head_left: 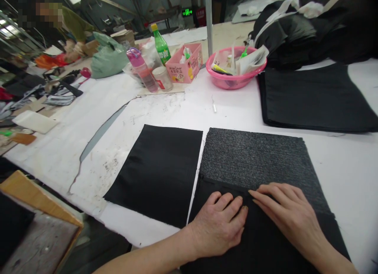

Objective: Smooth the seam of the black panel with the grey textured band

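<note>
A black fabric piece (265, 246) lies at the front of the table, its upper edge across a dark grey textured panel (256, 155). My left hand (218, 222) rests on the black fabric with its fingers curled down near that edge. Close beside it, my right hand (286, 211) has thumb and fingers pressed together at the same edge, pinching the fabric. The fold or seam under the fingertips is partly hidden. To the left, a separate flat black fabric piece (165, 171) lies next to the panel, a narrow white gap between them.
A stack of black fabric (313, 96) sits on the right of the white-covered table (118, 104). Behind are a pink basin (233, 81) with small items, a pink box (183, 71), a green bottle (161, 45) and a purple-lidded bottle (143, 69). A person works far left.
</note>
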A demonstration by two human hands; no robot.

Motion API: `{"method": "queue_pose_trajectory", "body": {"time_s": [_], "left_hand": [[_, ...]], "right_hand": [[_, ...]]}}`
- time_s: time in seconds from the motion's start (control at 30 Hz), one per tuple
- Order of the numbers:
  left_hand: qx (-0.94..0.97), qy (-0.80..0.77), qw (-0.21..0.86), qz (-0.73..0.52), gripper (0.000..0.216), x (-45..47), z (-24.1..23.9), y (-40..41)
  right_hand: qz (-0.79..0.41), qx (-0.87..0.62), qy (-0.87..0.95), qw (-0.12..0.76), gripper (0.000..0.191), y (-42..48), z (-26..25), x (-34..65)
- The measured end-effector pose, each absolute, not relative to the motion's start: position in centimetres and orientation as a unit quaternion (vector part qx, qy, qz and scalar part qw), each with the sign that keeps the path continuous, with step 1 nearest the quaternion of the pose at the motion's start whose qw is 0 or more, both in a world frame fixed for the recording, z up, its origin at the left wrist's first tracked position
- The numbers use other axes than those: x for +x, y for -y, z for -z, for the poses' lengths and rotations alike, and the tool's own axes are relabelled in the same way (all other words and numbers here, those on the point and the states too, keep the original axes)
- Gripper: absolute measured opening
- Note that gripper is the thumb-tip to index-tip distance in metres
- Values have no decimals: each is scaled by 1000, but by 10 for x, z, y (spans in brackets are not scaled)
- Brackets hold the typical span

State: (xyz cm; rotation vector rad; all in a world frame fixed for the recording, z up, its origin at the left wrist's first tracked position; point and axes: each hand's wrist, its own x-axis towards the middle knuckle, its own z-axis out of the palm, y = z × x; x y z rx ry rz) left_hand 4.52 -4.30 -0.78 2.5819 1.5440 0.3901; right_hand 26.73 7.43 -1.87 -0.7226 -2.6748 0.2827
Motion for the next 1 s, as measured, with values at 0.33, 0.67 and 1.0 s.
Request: {"method": "queue_pose_trajectory", "body": {"time_s": [0.33, 0.67, 1.0], "left_hand": [[849, -505, 66, -145, 41, 45, 11, 43], [845, -507, 71, -153, 40, 45, 9, 43], [849, -499, 62, -162, 32, 39, 11, 39]], "right_hand": [[-87, -274, 938, 192, 22, -68, 23, 244], [-199, -292, 907, 229, 21, -71, 20, 251], [-174, -245, 931, 207, 22, -67, 18, 232]]}}
